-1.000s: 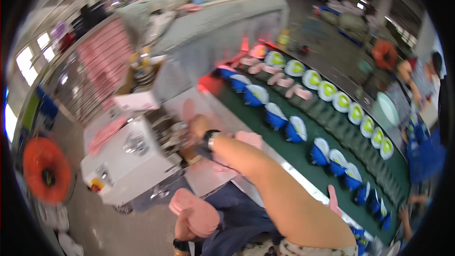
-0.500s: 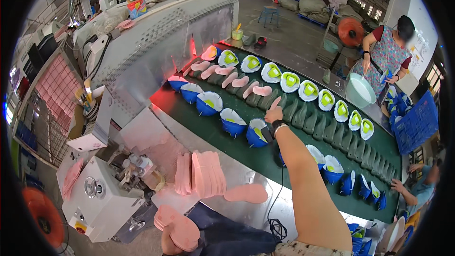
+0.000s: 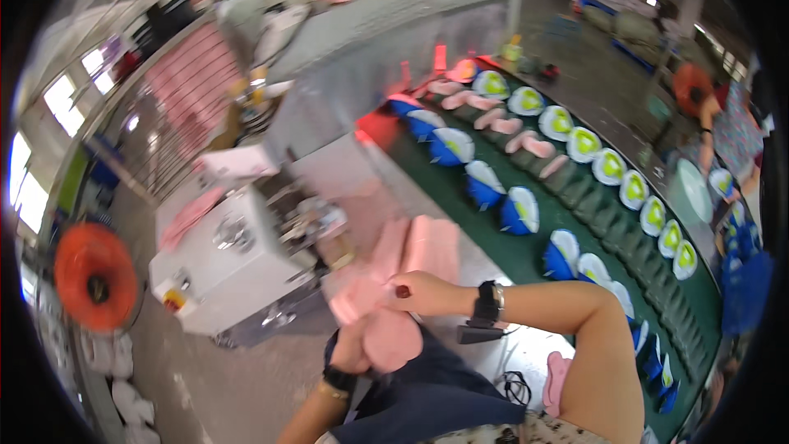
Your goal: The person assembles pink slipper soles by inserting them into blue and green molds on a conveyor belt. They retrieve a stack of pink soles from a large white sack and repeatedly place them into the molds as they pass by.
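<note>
My left hand point(image 3: 352, 347) is closed around pink shoe insoles point(image 3: 394, 344) held low over my lap. My right hand point(image 3: 431, 294), with a black wristband, reaches across to their upper end. Its fingers are bent and appear to pinch an insole there, though blur softens the fingertips. Just beyond, a pile of pink insoles point(image 3: 433, 248) rests on the metal table. A single pink insole point(image 3: 556, 380) lies by my right elbow, partly hidden by the arm.
A green conveyor belt point(image 3: 485, 238) carries blue-and-white shoe uppers point(image 3: 519, 211), dark shoe lasts point(image 3: 633, 255) and several pink insoles point(image 3: 538, 146). A white machine point(image 3: 238, 259) stands left, an orange fan point(image 3: 96, 275) beyond it. Another person point(image 3: 737, 127) works across the belt.
My right hand has drawn back from the belt to the insoles in my left hand, leaving an insole among the lasts. The view has swung left, and the left hand's insoles are raised.
</note>
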The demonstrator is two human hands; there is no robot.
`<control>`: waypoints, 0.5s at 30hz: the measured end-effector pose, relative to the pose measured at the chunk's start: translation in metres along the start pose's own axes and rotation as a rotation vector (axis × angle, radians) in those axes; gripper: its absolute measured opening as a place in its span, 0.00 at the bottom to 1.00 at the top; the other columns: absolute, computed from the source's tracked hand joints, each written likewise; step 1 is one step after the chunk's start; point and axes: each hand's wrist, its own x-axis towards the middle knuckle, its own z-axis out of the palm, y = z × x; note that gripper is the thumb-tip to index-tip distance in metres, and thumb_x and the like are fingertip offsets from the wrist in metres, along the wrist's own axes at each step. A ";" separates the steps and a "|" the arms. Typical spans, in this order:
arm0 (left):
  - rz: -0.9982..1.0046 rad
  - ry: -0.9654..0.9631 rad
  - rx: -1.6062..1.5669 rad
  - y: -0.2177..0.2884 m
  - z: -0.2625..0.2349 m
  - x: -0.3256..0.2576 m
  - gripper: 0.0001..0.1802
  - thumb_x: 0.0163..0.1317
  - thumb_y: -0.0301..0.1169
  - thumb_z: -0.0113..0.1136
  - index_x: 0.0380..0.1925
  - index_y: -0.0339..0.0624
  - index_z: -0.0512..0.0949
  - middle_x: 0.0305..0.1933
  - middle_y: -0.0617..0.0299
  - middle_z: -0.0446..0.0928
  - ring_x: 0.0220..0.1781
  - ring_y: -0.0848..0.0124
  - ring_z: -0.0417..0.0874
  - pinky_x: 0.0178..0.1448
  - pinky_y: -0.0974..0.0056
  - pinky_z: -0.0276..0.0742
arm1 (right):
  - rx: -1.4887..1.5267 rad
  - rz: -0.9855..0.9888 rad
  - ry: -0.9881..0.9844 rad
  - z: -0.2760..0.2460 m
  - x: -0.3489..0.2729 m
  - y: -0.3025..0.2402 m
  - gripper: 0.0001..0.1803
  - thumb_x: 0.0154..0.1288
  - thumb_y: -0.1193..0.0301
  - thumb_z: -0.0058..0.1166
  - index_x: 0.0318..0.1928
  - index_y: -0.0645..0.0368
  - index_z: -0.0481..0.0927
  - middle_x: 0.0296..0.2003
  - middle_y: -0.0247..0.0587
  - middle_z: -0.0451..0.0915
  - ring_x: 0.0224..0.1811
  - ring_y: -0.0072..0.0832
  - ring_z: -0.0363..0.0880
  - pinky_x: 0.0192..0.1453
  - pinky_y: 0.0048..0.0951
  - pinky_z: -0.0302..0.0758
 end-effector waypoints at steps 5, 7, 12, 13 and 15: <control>-0.076 0.137 -0.339 0.015 -0.015 -0.043 0.21 0.68 0.33 0.46 0.56 0.32 0.68 0.54 0.50 0.75 0.56 0.58 0.76 0.61 0.56 0.73 | 0.600 0.229 0.220 0.031 0.057 0.033 0.12 0.62 0.63 0.58 0.32 0.59 0.77 0.23 0.30 0.75 0.25 0.20 0.71 0.28 0.27 0.68; -0.119 0.159 -0.398 0.018 -0.025 -0.069 0.22 0.66 0.33 0.46 0.57 0.31 0.66 0.55 0.48 0.74 0.57 0.56 0.75 0.63 0.54 0.71 | 0.573 0.315 0.284 0.028 0.098 0.045 0.10 0.62 0.66 0.58 0.34 0.60 0.77 0.26 0.31 0.76 0.28 0.22 0.75 0.32 0.26 0.70; -0.079 0.079 -0.385 0.020 -0.032 -0.099 0.25 0.62 0.32 0.44 0.59 0.31 0.64 0.58 0.46 0.71 0.61 0.54 0.73 0.67 0.51 0.67 | 0.270 0.497 0.401 0.024 0.174 0.025 0.14 0.63 0.70 0.55 0.45 0.63 0.71 0.37 0.39 0.77 0.38 0.32 0.81 0.42 0.29 0.78; -0.089 0.079 -0.381 0.020 -0.032 -0.102 0.26 0.62 0.32 0.44 0.59 0.31 0.63 0.59 0.45 0.70 0.61 0.54 0.72 0.67 0.51 0.66 | 0.318 0.505 0.418 0.024 0.178 0.025 0.15 0.62 0.70 0.55 0.47 0.63 0.70 0.39 0.41 0.77 0.39 0.35 0.82 0.41 0.31 0.80; -0.094 0.062 -0.371 0.020 -0.036 -0.101 0.26 0.63 0.32 0.43 0.60 0.31 0.63 0.60 0.46 0.70 0.62 0.54 0.72 0.67 0.52 0.66 | 0.622 0.347 0.389 0.018 0.175 0.048 0.19 0.61 0.69 0.55 0.50 0.62 0.67 0.41 0.45 0.76 0.39 0.39 0.82 0.38 0.36 0.82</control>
